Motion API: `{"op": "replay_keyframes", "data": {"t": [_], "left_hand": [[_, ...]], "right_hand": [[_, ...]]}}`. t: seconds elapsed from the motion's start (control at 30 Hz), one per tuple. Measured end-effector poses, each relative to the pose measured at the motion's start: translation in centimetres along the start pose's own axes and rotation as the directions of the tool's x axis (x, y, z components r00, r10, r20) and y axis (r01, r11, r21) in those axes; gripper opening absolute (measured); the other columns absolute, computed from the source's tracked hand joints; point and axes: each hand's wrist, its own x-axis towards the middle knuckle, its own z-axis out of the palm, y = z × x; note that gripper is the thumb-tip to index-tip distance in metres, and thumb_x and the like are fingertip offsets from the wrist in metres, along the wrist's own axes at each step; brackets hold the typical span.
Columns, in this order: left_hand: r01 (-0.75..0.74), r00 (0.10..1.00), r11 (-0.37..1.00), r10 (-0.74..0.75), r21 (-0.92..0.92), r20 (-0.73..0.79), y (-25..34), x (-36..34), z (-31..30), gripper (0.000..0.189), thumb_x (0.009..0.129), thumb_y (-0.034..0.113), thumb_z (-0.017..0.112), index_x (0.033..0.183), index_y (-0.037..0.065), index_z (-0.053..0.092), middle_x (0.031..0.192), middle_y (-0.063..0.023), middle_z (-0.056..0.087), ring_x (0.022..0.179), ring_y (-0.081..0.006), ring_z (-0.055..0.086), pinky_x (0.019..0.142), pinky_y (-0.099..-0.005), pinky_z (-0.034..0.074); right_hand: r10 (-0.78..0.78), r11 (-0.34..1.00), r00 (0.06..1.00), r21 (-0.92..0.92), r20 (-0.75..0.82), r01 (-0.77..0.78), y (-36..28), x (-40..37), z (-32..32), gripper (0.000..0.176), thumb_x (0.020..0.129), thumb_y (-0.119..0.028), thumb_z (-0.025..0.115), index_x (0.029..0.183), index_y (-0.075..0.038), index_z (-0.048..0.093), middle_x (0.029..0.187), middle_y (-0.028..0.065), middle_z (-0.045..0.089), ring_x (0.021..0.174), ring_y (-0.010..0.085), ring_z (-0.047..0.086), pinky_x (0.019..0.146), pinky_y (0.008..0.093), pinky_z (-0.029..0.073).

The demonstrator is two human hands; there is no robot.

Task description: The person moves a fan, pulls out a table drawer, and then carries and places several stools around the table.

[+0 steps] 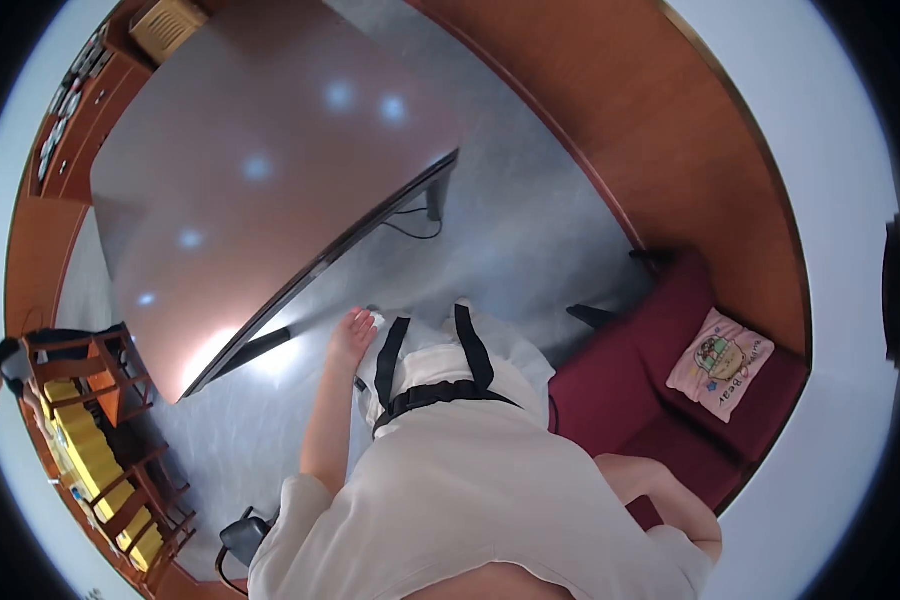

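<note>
My left hand (350, 337) hangs beside my left thigh, fingers stretched out and nothing visible in it. A small white thing (377, 319) shows just past the fingertips; I cannot make out what it is. The trousers (428, 362) are light, with a black strap belt (440, 396) around the waist and two black straps running down the legs. My right arm (660, 492) is bent at the elbow beside my body, and its hand is hidden.
A large glossy table (270, 110) stands ahead on the left. On the right is a dark red sofa (620, 380) with a pink pillow (720, 365). Wooden chairs (135, 500), a yellow-covered table (95, 455) and another person (15, 365) are at far left. A cable (410, 232) lies under the large table.
</note>
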Motion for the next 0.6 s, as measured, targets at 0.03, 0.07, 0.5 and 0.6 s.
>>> {"op": "replay_keyframes", "data": {"t": [0.03, 0.07, 0.5, 0.6], "left_hand": [[-0.020, 0.999, 0.999, 0.018, 0.045, 0.044, -0.7, 0.7, 1.4, 0.033, 0.082, 0.021, 0.046, 0.111, 0.006, 0.042, 0.107, -0.0094, 0.050, 0.095, -0.0211, 0.049, 0.081, -0.0359, 0.041], [-0.014, 0.999, 0.998, 0.011, 0.054, 0.047, -0.8, 0.8, 3.4, 0.033, 0.082, 0.021, 0.046, 0.111, 0.006, 0.042, 0.107, -0.0094, 0.050, 0.095, -0.0211, 0.049, 0.081, -0.0359, 0.041], [-0.100, 0.980, 0.734, -0.042, 0.672, 0.192, -1.7, 6.7, 21.1, 0.029, 0.080, 0.023, 0.048, 0.106, 0.008, 0.048, 0.094, -0.0031, 0.053, 0.083, -0.0124, 0.050, 0.074, -0.0268, 0.040], [-0.091, 0.976, 0.653, -0.091, 0.752, 0.197, -1.3, 10.2, 26.2, 0.028, 0.079, 0.023, 0.049, 0.104, 0.010, 0.049, 0.092, -0.0015, 0.054, 0.082, -0.0108, 0.050, 0.072, -0.0251, 0.040]], "right_hand": [[0.006, 1.000, 1.000, 0.013, -0.001, -0.006, 0.9, -0.9, -0.1, 0.027, 0.075, -0.026, 0.050, 0.083, -0.002, 0.057, 0.076, 0.0169, 0.058, 0.074, 0.0334, 0.056, 0.063, 0.0392, 0.044], [0.008, 1.000, 1.000, 0.027, -0.001, -0.008, 1.7, -1.6, -0.2, 0.027, 0.075, -0.026, 0.050, 0.083, -0.002, 0.057, 0.077, 0.0170, 0.058, 0.074, 0.0334, 0.056, 0.063, 0.0392, 0.044], [-0.002, 0.978, 1.000, 0.208, -0.014, 0.005, 10.8, -4.1, -6.7, 0.027, 0.073, -0.026, 0.052, 0.083, -0.002, 0.057, 0.078, 0.0175, 0.058, 0.075, 0.0338, 0.055, 0.064, 0.0392, 0.044], [0.016, 0.975, 1.000, 0.220, 0.015, -0.019, 12.9, -3.9, -12.2, 0.027, 0.073, -0.026, 0.053, 0.084, -0.002, 0.057, 0.079, 0.0177, 0.058, 0.075, 0.0339, 0.055, 0.065, 0.0392, 0.044]]}}
